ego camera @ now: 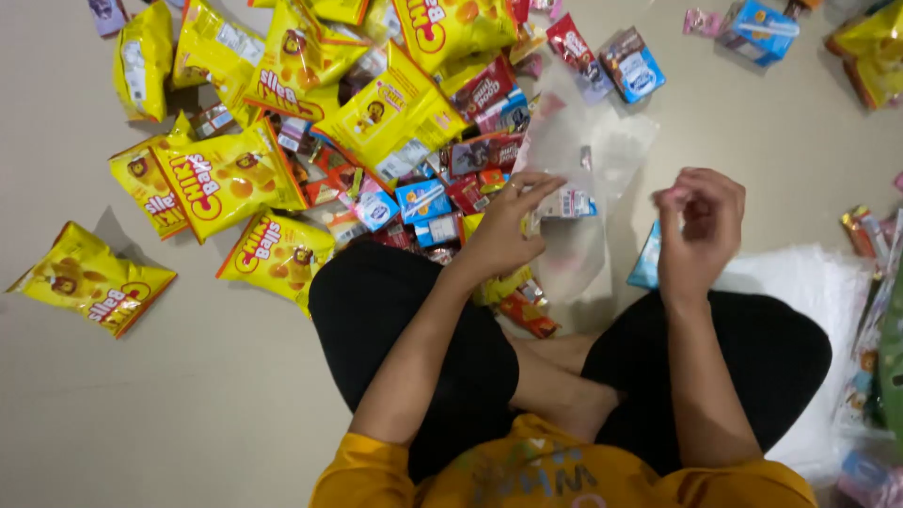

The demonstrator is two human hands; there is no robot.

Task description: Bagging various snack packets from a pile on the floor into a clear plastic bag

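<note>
Clear bag held at its left side, right hand off to the other side

The left hand (508, 226) pinches the near left edge of the clear plastic bag (588, 165), fingers curled onto it, beside a small carton (567, 202) seen through the plastic. The bag stretches up and away from that hand, its long axis pointing to the snack pile (320, 113). The right hand (701, 226) hovers just right of the bag, fingertips bunched together; whether they grip anything cannot be told.

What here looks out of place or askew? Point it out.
One yellow snack bag lies alone on the floor at far left, apart from the main heap of packets. The left hand holds a clear plastic bag; nothing looks spilled or torn.
</note>
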